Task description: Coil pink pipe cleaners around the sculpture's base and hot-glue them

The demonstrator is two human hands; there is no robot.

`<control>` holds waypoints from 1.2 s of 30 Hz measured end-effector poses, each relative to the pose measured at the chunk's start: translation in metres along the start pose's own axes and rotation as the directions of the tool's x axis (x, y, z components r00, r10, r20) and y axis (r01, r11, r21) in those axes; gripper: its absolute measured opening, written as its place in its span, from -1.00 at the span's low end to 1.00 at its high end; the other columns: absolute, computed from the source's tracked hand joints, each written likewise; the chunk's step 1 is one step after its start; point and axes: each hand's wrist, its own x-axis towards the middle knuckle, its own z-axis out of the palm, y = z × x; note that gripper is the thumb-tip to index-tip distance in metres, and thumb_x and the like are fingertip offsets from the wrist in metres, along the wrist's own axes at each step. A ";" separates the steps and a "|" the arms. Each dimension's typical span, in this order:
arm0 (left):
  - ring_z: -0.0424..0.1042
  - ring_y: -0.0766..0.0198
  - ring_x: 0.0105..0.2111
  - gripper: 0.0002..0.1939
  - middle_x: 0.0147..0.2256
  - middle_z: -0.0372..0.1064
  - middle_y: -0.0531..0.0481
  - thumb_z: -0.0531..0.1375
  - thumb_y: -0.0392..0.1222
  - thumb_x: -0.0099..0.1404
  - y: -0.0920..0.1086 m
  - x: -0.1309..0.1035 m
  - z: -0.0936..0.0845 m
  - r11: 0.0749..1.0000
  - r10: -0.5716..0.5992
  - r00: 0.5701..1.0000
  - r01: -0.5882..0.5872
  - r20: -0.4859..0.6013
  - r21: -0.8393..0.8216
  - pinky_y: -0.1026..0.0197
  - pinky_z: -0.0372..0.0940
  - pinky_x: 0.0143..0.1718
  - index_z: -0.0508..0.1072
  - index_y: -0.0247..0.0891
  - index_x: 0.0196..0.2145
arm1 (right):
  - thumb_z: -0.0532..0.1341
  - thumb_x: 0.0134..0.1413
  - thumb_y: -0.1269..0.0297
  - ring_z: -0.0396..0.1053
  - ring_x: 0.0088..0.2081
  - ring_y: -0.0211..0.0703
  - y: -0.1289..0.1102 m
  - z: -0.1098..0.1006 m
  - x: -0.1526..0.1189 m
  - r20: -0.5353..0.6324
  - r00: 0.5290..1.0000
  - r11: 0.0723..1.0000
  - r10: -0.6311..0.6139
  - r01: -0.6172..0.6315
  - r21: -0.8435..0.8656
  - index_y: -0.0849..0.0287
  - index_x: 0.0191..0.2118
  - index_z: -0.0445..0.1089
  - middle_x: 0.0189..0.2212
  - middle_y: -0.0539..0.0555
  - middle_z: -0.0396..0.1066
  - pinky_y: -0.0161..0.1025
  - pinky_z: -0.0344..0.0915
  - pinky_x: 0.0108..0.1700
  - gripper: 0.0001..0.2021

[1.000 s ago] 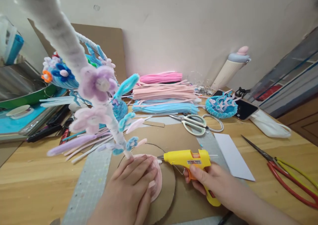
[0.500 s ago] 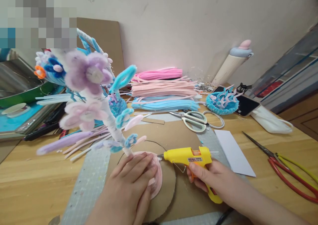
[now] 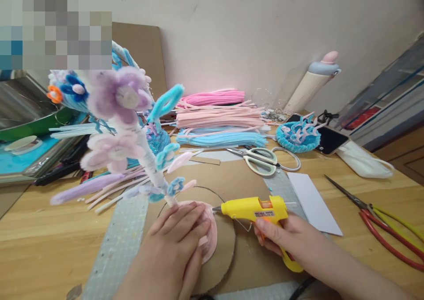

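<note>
My left hand [image 3: 177, 234] lies over a pink coiled disc [image 3: 211, 242], its fingers together and pressed around the foot of a white wrapped stem [image 3: 150, 161]. Fuzzy purple, pink and blue flowers [image 3: 127, 96] branch off that stem. Beneath the disc is a round cardboard piece [image 3: 225, 256]. In my right hand [image 3: 281, 236] is a yellow glue gun [image 3: 253, 207], its nozzle pointing left at the upper right edge of the disc. Whether the nozzle touches the disc is hard to tell.
Bundles of pink and blue pipe cleaners [image 3: 218, 117] lie at the back. Green-handled scissors [image 3: 260, 161], white card [image 3: 313, 203] and red-and-yellow-handled scissors [image 3: 380, 223] are to the right. Behind them are a blue fuzzy basket [image 3: 298, 136], a phone [image 3: 333, 140] and a bottle [image 3: 311, 84].
The glue gun and my right hand have shifted slightly right in view, as has most of the scene. My left hand remains on the disc and stem.
</note>
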 end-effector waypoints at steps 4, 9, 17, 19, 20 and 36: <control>0.22 0.13 0.18 -0.50 0.20 0.22 0.00 0.03 -0.24 0.33 0.002 0.003 -0.004 1.000 -0.008 1.000 0.007 -0.004 -0.026 -0.03 0.20 0.18 0.20 -0.15 0.22 | 0.01 0.01 -0.35 0.08 -0.53 -0.26 -0.004 -0.001 -0.002 0.000 1.000 0.999 0.008 -0.008 -0.048 0.15 -0.49 0.26 -0.61 -0.06 0.14 -0.31 0.04 -0.48 -0.43; 0.26 0.11 0.15 -0.53 0.17 0.26 -0.01 0.03 -0.24 0.33 0.005 0.006 -0.010 1.000 -0.011 1.000 0.011 0.024 -0.018 -0.04 0.25 0.15 0.25 -0.19 0.19 | 0.02 0.05 -0.31 0.13 -0.50 -0.25 -0.007 -0.002 -0.005 -0.031 0.999 0.996 -0.019 0.016 -0.084 0.15 -0.50 0.27 -0.58 -0.03 0.19 -0.31 0.10 -0.44 -0.45; 0.23 0.13 0.17 -0.52 0.19 0.23 -0.01 0.01 -0.24 0.34 0.006 0.006 -0.011 1.000 -0.013 0.999 0.013 0.046 -0.011 -0.03 0.23 0.16 0.22 -0.19 0.21 | 0.06 0.06 -0.26 0.12 -0.56 -0.26 -0.008 -0.006 -0.007 -0.035 0.998 0.985 -0.055 0.049 -0.165 0.13 -0.60 0.28 -0.64 -0.02 0.20 -0.33 0.11 -0.52 -0.46; 0.23 0.12 0.18 -0.52 0.19 0.22 -0.01 0.01 -0.24 0.34 0.006 0.007 -0.010 1.000 -0.010 0.998 0.010 0.054 0.002 -0.04 0.25 0.15 0.22 -0.20 0.21 | 0.06 0.05 -0.26 0.11 -0.57 -0.26 -0.011 -0.006 -0.008 -0.032 0.997 0.983 -0.066 0.059 -0.173 0.13 -0.62 0.28 -0.65 -0.02 0.20 -0.34 0.11 -0.54 -0.46; 0.22 0.12 0.18 -0.52 0.20 0.21 0.00 0.01 -0.24 0.35 0.006 0.007 -0.010 1.000 -0.009 0.999 0.009 0.053 0.003 -0.05 0.24 0.15 0.21 -0.20 0.21 | 0.07 0.05 -0.26 0.11 -0.57 -0.26 -0.012 -0.006 -0.008 -0.030 0.997 0.983 -0.071 0.065 -0.174 0.12 -0.62 0.28 -0.66 -0.02 0.20 -0.34 0.10 -0.54 -0.46; 0.19 0.11 0.20 -0.49 0.21 0.19 0.01 0.02 -0.25 0.34 0.005 0.003 -0.006 0.996 -0.043 0.998 0.046 0.036 -0.077 -0.06 0.14 0.21 0.17 -0.11 0.24 | 0.12 0.11 -0.14 0.35 -0.34 -0.08 -0.011 -0.010 -0.015 -0.021 0.995 0.973 -0.094 0.087 -0.212 0.08 -0.33 0.46 -0.46 0.05 0.41 -0.23 0.31 -0.21 -0.61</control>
